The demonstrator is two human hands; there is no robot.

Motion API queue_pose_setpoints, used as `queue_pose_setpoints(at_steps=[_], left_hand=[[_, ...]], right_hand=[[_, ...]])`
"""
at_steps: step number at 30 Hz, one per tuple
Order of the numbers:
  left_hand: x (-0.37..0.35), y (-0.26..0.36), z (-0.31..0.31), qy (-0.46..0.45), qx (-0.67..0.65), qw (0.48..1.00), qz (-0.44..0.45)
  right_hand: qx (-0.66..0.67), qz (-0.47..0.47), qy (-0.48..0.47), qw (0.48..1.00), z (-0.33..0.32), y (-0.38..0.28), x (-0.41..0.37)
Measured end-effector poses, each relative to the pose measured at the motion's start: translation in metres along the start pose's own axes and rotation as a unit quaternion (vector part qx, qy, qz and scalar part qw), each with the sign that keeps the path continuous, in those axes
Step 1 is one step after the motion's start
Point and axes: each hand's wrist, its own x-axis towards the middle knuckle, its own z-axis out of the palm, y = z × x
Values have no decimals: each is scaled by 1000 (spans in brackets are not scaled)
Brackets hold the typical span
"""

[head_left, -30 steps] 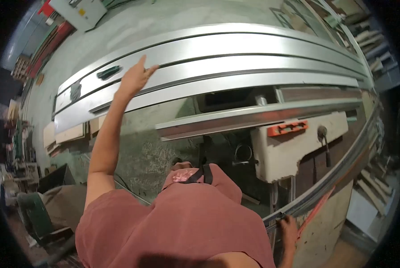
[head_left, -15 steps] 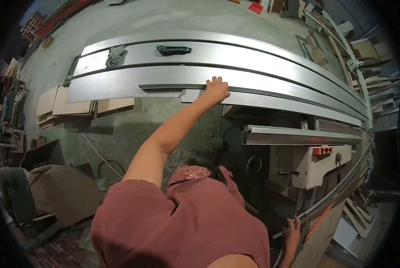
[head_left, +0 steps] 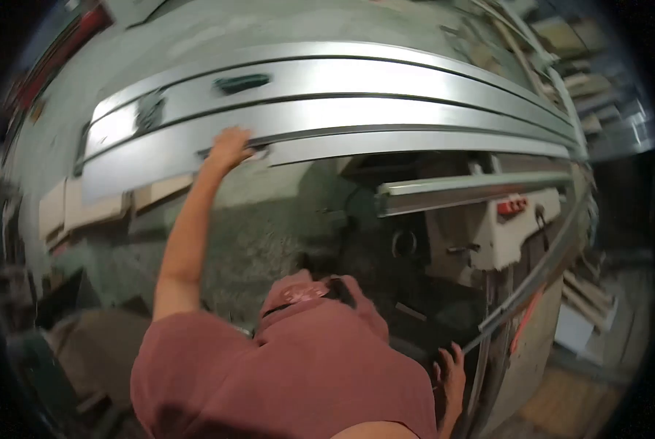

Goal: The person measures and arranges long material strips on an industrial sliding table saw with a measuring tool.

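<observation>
One long silver panel [head_left: 327,112] runs basically left-to-right up top, left hand [head_left: 231,146] at its near edge (can't tell grip), right hand [head_left: 452,372] lower right, fingers loosely open.

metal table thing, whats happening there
A person has their left hand at the near edge of the long metal surface, by the end of a narrow strip; whether it grips anything is unclear. Their right hand is low, fingers spread, near a metal rail. A green object and a crumpled grey item lie on the surface.
</observation>
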Motion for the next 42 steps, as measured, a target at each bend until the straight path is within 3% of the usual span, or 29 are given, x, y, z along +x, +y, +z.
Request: queue_pose_setpoints(at_steps=[1, 2, 6, 10, 12, 13, 16, 17, 19, 20, 21, 22, 24, 26, 27, 28, 30, 31, 33, 36, 37, 39, 40, 42], left_hand=[[5, -3, -3, -32, -12, 999, 17], [3, -4, 7, 69, -18, 997, 19], [1, 14, -22, 118, -7, 993, 27], [-28, 71, -118, 160, 0, 986, 47], [-53, 94, -152, 190, 36, 980, 49], [-68, 103, -164, 200, 42, 977, 56], [-116, 131, -192, 184, 52, 981, 25], [-130, 134, -198, 188, 49, 981, 24], [-161, 132, -206, 189, 41, 981, 11], [-177, 127, -206, 185, 37, 982, -2], [-189, 121, -203, 190, 36, 981, 1], [-201, 114, -200, 157, -6, 987, -44], [-223, 92, -197, 38, -55, 986, -154], [-239, 94, -195, -70, 117, 968, -209], [-235, 97, -196, -104, 138, 950, -260], [-230, 103, -199, -52, 135, 970, -197], [-200, 139, -216, 29, 113, 990, -81], [-185, 153, -221, 56, 94, 994, -28], [-163, 173, -226, 82, 53, 994, 42], [-149, 143, -211, 102, 80, 986, 104], [-156, 125, -206, 103, 78, 985, 113], [-177, 79, -200, 61, -53, 993, 83], [-192, 55, -203, 56, -50, 993, 88], [-224, 5, -214, -49, -12, 999, 21]], right_hand=[[-69, -85, 0, 994, -8, -21, 11], [-140, -163, -3, 977, -19, -44, 26], [-122, -248, -10, 961, -48, -88, 100], [-17, -391, 128, 911, -65, -128, 199], [195, -304, 128, 924, -74, -147, 260], [317, -249, 134, 905, -81, -157, 296], [641, -13, 93, 762, -95, -142, 418], [646, -13, 100, 757, -94, -136, 452], [831, 177, 2, 526, -97, -131, 502], [851, 192, 11, 488, -98, -134, 511], [875, 122, -23, 467, -97, -128, 515], [893, 50, -60, 444, -93, -124, 517], [901, 62, -46, 427, -80, -137, 516], [911, 75, -26, 405, -60, -149, 506], [911, 51, -37, 408, -48, -158, 498], [910, 26, -46, 411, -37, -168, 488], [936, 22, -81, 341, -11, -202, 459], [938, 12, -77, 339, 1, -224, 436], [939, -28, -77, 335, 28, -271, 381], [939, -120, -101, 307, 83, -333, 310], [938, -129, -106, 304, 101, -353, 280], [934, -140, -122, 304, 143, -389, 224], [931, -144, -135, 306, 167, -404, 199], [930, -139, -144, 307, 204, -426, 142]])
